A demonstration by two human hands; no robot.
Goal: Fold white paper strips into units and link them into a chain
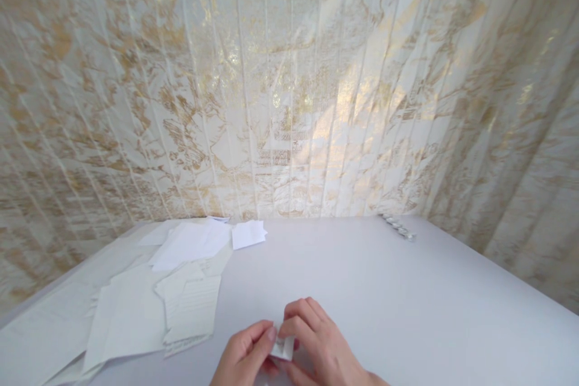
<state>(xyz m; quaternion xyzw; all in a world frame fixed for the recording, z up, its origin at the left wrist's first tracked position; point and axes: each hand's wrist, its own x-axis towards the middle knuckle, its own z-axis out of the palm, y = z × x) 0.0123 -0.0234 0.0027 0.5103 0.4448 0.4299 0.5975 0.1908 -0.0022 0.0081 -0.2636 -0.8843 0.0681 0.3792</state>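
Note:
At the bottom middle, close to the table's near side, a small white piece of paper (286,350) sits between my hands, and it looks folded. My left hand (246,353) pinches its left side, thumb on top and fingers beneath. My right hand (323,347) is closed around the right side, its index finger bent over the top edge. Something greyish shows in the middle of the paper, too small to make out. The fingertips under it are mostly hidden.
Overlapping white sheets (131,313) and a torn lined stack (194,307) cover the table's left side. Small white paper pieces (248,234) lie at the back. A row of small silvery packets (398,228) lies back right. A gold-patterned curtain (289,102) hangs behind the white table (384,289).

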